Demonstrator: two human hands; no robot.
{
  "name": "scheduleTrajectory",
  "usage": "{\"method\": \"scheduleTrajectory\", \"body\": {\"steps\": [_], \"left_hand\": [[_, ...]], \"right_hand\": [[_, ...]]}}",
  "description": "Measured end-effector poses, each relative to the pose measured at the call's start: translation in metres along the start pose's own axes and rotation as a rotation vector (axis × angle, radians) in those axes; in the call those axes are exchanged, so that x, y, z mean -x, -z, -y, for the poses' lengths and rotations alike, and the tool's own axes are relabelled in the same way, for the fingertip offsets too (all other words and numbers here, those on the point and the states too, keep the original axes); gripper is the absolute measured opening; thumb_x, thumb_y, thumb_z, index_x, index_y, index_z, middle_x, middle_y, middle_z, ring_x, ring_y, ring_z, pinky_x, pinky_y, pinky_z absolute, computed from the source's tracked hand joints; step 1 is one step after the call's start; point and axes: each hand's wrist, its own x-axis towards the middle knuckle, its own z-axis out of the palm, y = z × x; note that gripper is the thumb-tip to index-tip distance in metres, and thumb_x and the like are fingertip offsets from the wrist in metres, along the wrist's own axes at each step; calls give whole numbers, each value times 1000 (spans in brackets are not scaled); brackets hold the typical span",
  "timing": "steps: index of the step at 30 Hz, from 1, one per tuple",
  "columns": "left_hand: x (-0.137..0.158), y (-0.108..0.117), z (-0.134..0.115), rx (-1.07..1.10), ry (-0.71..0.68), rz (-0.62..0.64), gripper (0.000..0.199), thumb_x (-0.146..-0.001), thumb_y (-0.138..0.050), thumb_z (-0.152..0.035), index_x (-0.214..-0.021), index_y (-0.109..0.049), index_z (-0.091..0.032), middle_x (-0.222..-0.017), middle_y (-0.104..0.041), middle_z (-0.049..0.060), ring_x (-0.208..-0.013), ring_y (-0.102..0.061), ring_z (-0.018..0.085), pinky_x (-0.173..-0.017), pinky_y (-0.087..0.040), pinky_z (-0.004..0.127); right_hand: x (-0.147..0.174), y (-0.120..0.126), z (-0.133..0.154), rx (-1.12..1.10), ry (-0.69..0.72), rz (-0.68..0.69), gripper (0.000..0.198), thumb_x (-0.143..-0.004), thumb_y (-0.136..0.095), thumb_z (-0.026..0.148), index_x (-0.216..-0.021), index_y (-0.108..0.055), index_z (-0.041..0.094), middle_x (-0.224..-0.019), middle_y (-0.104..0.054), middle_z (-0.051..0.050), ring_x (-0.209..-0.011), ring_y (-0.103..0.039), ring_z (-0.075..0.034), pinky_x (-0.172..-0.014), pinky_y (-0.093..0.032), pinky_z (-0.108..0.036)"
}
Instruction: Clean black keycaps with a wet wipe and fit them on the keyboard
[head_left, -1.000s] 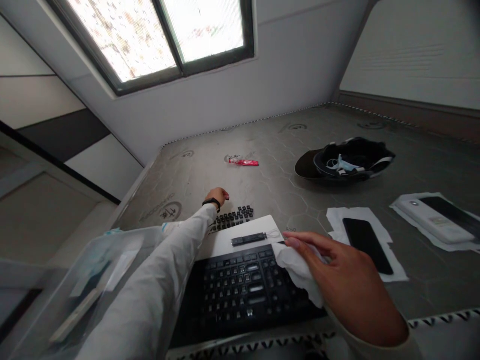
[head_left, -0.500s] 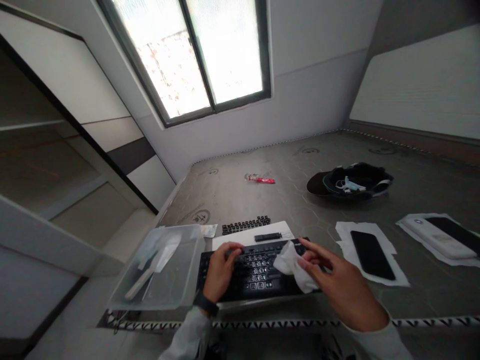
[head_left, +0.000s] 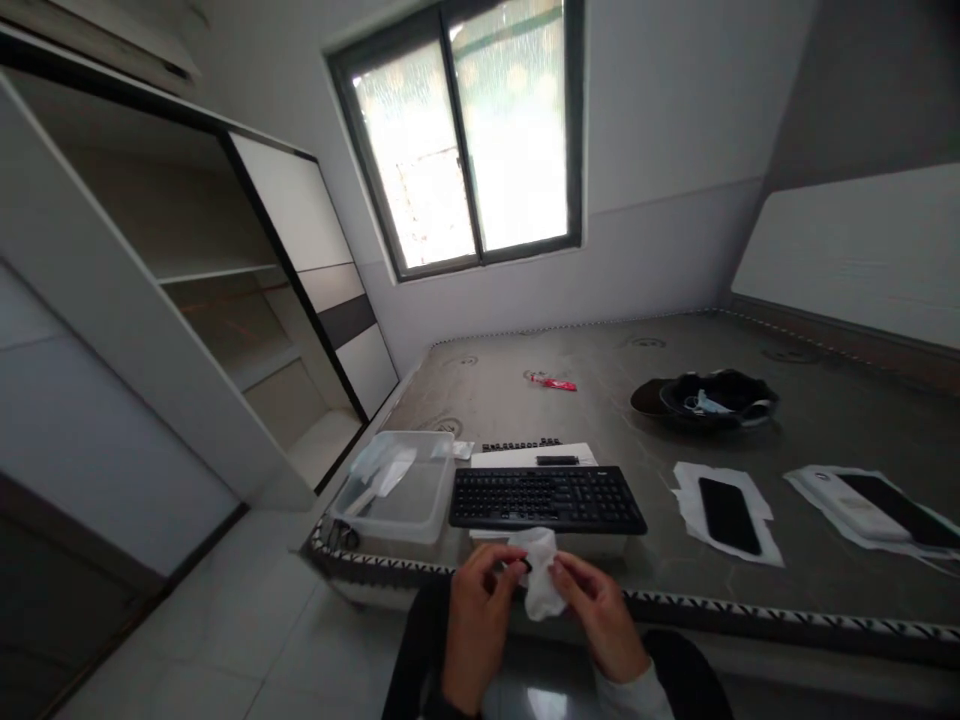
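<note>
In front of the mattress edge, my left hand (head_left: 480, 610) pinches a small black keycap (head_left: 526, 566) between thumb and fingers. My right hand (head_left: 596, 605) grips a crumpled white tissue (head_left: 541, 590), which touches the keycap. Just beyond both hands lies a black keyboard (head_left: 615, 500), propped on something white, its number pad to the right. Behind it, a white sheet (head_left: 495, 459) carries a small black tool (head_left: 557, 461). Rows of loose black keycaps (head_left: 517, 445) sit at the far edge of that sheet.
A clear plastic box (head_left: 431, 515) holding a white handled tool stands left of the keyboard. On the right, a black phone (head_left: 727, 515) and a white device (head_left: 870, 505) rest on white sheets. Farther back are a red packaged item (head_left: 553, 383) and a dark cap (head_left: 712, 400).
Both hands have come off the keyboard toward me and met in front of the mattress edge. The keycap now shows against the tissue. The camera view has shifted and tilted up.
</note>
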Motion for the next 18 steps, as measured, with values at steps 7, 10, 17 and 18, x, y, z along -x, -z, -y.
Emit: {"method": "scheduleTrajectory", "body": {"steps": [7, 10, 17, 18], "left_hand": [[56, -5, -36, 53, -42, -62, 6, -76, -59, -22, -77, -66, -24, -74, -70, -2, -59, -60, 14, -56, -45, 24], [72, -8, -51, 71, -71, -70, 12, -74, -60, -16, -75, -68, -24, -74, -70, -3, -61, -61, 14, -59, -46, 24], [94, -20, -77, 91, -182, -110, 14, -70, -62, -12, -79, -69, -21, -86, -64, -1, -67, -55, 11, -61, -42, 21], [96, -22, -78, 101, -172, -107, 13, -70, -63, -12, -80, -68, -20, -85, -63, -1, -66, -54, 11, -60, -41, 21]], "right_hand": [[59, -7, 0, -405, -91, 98, 30, -59, -80, 41, -83, -77, 25, -73, -78, -5, -71, -72, -27, -66, -56, -37], [75, 5, 10, -394, -80, 202, 34, -61, -79, 38, -91, -76, 23, -81, -78, -8, -78, -72, -29, -71, -56, -39], [94, 35, 16, -391, -83, 280, 37, -57, -82, 39, -92, -76, 27, -77, -78, -7, -72, -71, -26, -71, -56, -37], [95, 38, 15, -398, -93, 272, 37, -55, -83, 39, -90, -76, 27, -75, -78, -7, -70, -71, -25, -70, -56, -36]]}}
